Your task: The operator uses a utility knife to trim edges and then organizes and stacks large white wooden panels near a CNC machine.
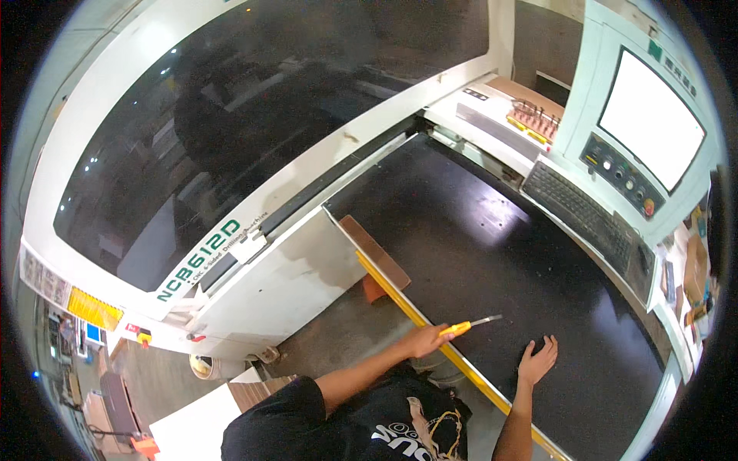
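My left hand (424, 342) is closed round a yellow utility knife (457, 329) at the near edge of a dark flat worktable (461, 230). The knife's metal blade sticks out to the right, over the dark surface. Farther right, over the same surface, my right hand (540, 359) has its fingers apart and holds nothing. I cannot tell whether that hand touches the table. A yellow strip (400, 300) runs along the table's near edge, just by my left hand.
A large white machine with a dark window (292, 100) stands at the left and back. A brown board (375, 250) lies at the table's left end. At right are a keyboard (576, 203) and a control panel with a bright screen (653, 115). A bucket (204, 366) stands lower left.
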The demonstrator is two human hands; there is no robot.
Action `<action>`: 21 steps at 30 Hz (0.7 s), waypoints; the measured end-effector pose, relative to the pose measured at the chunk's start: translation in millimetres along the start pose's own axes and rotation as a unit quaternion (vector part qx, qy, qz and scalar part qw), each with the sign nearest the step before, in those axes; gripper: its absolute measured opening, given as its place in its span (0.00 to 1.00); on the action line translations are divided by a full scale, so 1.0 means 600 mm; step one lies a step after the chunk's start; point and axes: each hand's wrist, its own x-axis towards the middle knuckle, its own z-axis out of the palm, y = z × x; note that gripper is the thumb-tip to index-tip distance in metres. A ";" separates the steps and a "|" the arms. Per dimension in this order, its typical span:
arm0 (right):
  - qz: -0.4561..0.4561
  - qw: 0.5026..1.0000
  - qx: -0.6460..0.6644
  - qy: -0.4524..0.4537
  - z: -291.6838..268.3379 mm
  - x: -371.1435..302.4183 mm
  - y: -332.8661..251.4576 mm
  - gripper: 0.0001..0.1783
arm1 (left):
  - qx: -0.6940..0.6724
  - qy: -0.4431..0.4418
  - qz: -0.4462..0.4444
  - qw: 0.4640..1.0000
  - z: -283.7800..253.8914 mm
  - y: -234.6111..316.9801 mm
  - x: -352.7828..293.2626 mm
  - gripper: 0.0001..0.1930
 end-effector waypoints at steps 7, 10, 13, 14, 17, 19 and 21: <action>0.010 0.999 -0.031 -0.009 0.013 -0.002 0.007 0.25 | 0.013 0.184 -0.123 0.975 -0.087 -0.040 -0.018 0.40; 0.008 0.999 -0.037 -0.012 0.015 -0.002 0.003 0.25 | 0.015 0.048 -0.112 0.992 -0.095 -0.016 -0.036 0.40; 0.019 0.998 -0.051 -0.008 0.007 -0.004 0.003 0.25 | 0.082 0.009 -0.082 0.993 -0.076 0.017 -0.055 0.38; -0.019 1.000 -0.023 0.004 0.005 -0.004 0.003 0.25 | 0.093 -0.031 -0.086 0.992 -0.069 0.028 -0.052 0.38; -0.046 0.998 0.007 0.031 -0.002 -0.001 0.005 0.27 | 0.048 0.120 -0.166 0.978 -0.092 0.033 -0.014 0.35; -0.030 0.999 0.010 0.023 -0.003 0.002 0.005 0.27 | 0.100 0.279 -0.125 0.947 -0.139 0.027 0.032 0.31; -0.018 1.000 0.008 0.015 -0.002 0.003 0.004 0.27 | 0.128 0.348 -0.123 0.920 -0.177 0.038 0.075 0.30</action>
